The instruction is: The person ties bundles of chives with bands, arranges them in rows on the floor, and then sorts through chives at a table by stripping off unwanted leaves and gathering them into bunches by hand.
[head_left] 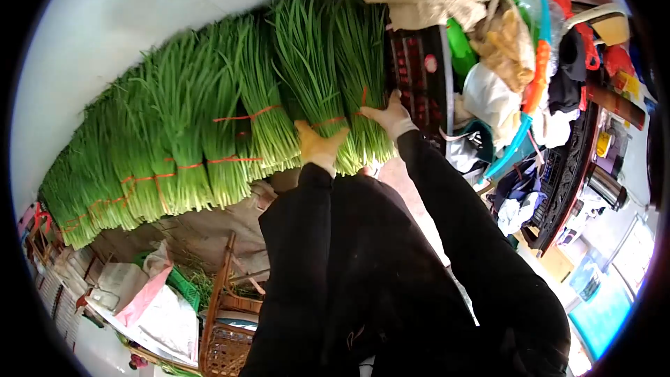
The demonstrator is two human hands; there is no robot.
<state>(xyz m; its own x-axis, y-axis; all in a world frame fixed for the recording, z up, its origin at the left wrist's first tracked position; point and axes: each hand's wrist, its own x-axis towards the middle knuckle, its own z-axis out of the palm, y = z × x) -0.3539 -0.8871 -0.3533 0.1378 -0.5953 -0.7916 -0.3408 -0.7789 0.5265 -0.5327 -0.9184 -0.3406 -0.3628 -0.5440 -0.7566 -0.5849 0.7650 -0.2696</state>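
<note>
Bundles of long green leafy stalks [181, 112] stand side by side in a curved row, tied with red bands, their pale cut ends facing me. My left hand [321, 145] clasps the lower part of one bundle [312, 63], just below its red band, thumb on the right side and fingers on the left. Just to the right, my right hand [392, 117] grips the last bundle [363, 49] near its band, thumb across the front and fingertips at its right edge. Parts of the fingers are hidden in the stalks.
A dark carved wooden seat [419, 73] with cloths and bags piled on it adjoins the row on the right. A blue and orange hoop [537, 91] lies over the pile. At lower left are a wicker chair [227, 342], a green basket [183, 287] and white sacks [167, 321].
</note>
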